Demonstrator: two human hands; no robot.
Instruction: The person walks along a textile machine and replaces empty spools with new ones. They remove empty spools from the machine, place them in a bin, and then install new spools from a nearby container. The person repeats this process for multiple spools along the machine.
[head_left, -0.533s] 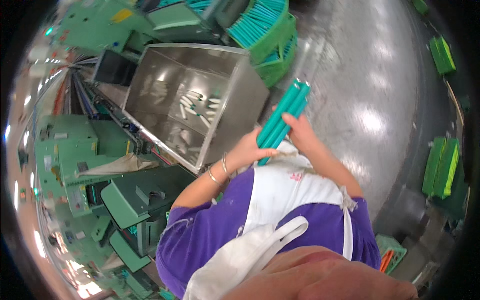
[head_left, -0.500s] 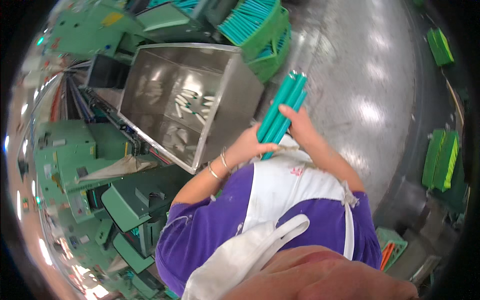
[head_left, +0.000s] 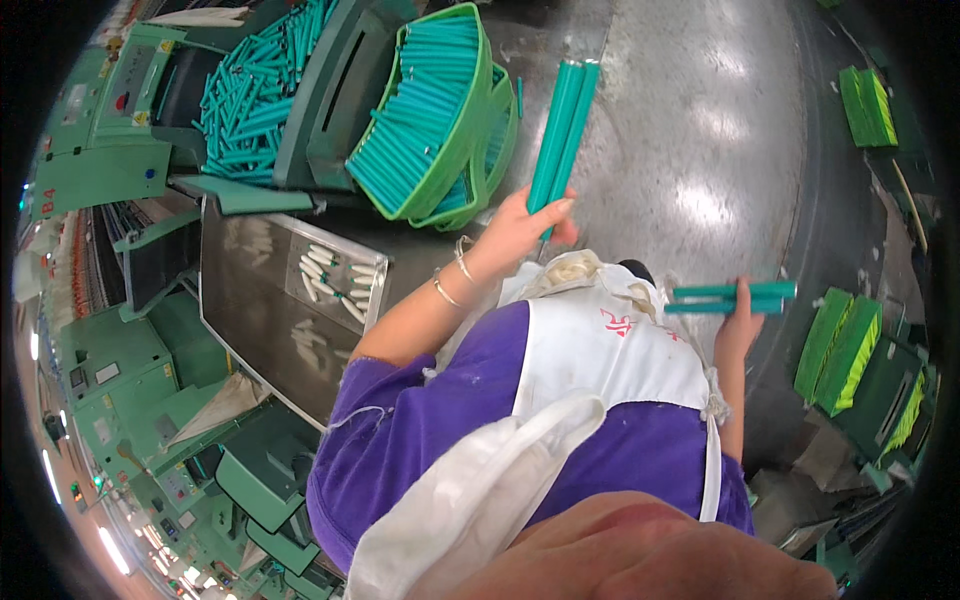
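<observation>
My left hand [head_left: 520, 232] is closed round the lower ends of a few long teal bobbin tubes [head_left: 566, 125], which point up and away from me. Out to the right, my right hand [head_left: 738, 325] grips another small bunch of teal bobbin tubes [head_left: 705, 298], lying level across its fingers. The two bunches are well apart, on either side of my white apron [head_left: 610, 345]. Nearest to my left hand, a green basket [head_left: 468, 170] stands packed with teal tubes. How many tubes sit in each hand is partly hidden by the fingers.
A steel bin [head_left: 255, 285] on the left holds several white-wound bobbins [head_left: 335, 275]. Behind it, a machine's tray carries a heap of loose teal tubes [head_left: 255, 110]. Green machines [head_left: 110, 350] line the left; green crates [head_left: 840, 350] stand along the right. Grey floor [head_left: 700, 130] runs between.
Both hands were together on one bunch of tubes; now the bunch is split. My right hand has swung right with its share. The view has shifted, bringing the basket and tube heap in closer.
</observation>
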